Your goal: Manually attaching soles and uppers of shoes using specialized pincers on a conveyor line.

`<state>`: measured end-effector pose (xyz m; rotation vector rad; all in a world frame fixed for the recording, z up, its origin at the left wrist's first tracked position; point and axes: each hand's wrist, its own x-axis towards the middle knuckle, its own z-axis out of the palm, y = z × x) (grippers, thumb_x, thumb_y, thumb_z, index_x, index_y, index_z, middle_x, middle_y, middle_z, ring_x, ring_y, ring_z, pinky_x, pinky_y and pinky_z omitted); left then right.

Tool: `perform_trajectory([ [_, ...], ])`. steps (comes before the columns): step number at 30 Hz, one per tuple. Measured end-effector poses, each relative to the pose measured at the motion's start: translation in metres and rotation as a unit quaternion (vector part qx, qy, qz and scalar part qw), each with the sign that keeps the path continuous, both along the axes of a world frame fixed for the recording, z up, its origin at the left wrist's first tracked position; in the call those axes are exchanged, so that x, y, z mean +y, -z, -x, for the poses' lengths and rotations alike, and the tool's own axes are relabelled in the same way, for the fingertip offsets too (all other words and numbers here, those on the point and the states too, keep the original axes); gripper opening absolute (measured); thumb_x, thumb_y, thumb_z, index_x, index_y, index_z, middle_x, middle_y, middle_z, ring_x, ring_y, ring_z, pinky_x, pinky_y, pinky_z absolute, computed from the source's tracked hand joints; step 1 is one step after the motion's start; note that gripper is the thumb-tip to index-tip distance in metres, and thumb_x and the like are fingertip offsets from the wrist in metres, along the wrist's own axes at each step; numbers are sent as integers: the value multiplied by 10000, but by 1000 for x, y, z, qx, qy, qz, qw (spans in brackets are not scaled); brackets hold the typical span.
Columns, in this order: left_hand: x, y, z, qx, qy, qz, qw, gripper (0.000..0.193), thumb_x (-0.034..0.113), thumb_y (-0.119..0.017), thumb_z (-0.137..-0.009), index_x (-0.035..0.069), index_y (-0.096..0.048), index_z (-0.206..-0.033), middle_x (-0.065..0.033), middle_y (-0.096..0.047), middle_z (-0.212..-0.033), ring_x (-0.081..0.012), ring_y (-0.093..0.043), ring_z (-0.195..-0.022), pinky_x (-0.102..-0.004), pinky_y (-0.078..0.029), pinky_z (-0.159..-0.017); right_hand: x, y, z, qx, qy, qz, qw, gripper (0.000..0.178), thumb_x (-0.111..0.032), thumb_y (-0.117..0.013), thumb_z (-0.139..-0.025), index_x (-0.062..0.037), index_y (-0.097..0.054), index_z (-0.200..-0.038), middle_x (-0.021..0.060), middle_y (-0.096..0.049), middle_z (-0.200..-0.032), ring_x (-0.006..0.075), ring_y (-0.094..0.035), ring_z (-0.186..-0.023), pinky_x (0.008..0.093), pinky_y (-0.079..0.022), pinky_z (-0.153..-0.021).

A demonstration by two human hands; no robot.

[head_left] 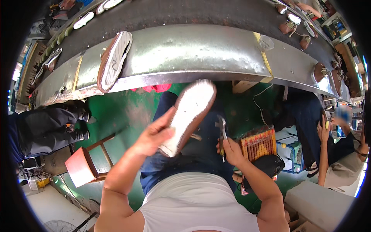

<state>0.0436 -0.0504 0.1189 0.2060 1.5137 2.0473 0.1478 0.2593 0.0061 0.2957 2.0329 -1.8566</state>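
Observation:
My left hand (155, 135) grips a brown shoe (195, 101) near one end, thumb across its pale underside. The white bottom faces up, ringed by the gathered brown edge, and the shoe tilts over my lap. To its right, my right hand (232, 152) is closed round the handles of metal pliers (223, 125). Their curved head points away from me, apart from the shoe. Another brown shoe (114, 62), its ribbed white sole showing, leans at the front edge of the metal bench (193, 50), beyond my left hand.
A dark conveyor belt (185, 29) carrying several shoes runs behind the bench. A clear cup (266, 43) stands at right on the bench. A stool (83, 166) is at left, a beaded seat mat (259, 145) at right. People are on both sides.

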Motion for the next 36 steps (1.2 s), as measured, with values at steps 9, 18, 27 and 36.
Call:
perform_trajectory([
  [9, 32, -107, 300, 184, -100, 298, 931, 691, 311, -670, -909, -12, -399, -1456, -134, -636, -1249, -202, -638, -1075, -317, -522, -873, 0, 6, 23, -76, -32, 23, 996, 445, -370, -383, -1054, 30, -574, -1088, 85, -659, -883, 145, -643, -729, 293, -516, -687],
  [18, 42, -37, 412, 596, 42, 767, 234, 545, 118, -466, -904, 97, -399, -1444, -202, -588, -1303, -351, -600, -1164, -428, -488, -976, 6, 11, 39, -119, -20, 111, 986, 430, -331, -359, -1061, 40, -575, -1084, 98, -664, -889, 158, -655, -728, 295, -524, -688],
  [27, -110, -94, 332, 258, 118, 786, 549, 687, 345, -679, -874, -49, -440, -1384, -250, -644, -1193, -337, -649, -1077, -399, -501, -921, 7, 22, 40, -114, -28, 120, 986, 424, -314, -346, -1063, 43, -576, -1068, 104, -663, -878, 169, -664, -720, 304, -532, -678],
  [36, -109, -75, 178, 74, -185, 173, 965, 511, 198, -691, -914, 43, -491, -1357, -98, -657, -1128, -196, -662, -922, -343, -570, -808, 1, 20, 26, -95, -14, 57, 994, 416, -325, -383, -1052, 37, -587, -1042, 103, -666, -851, 170, -665, -684, 306, -534, -655],
])
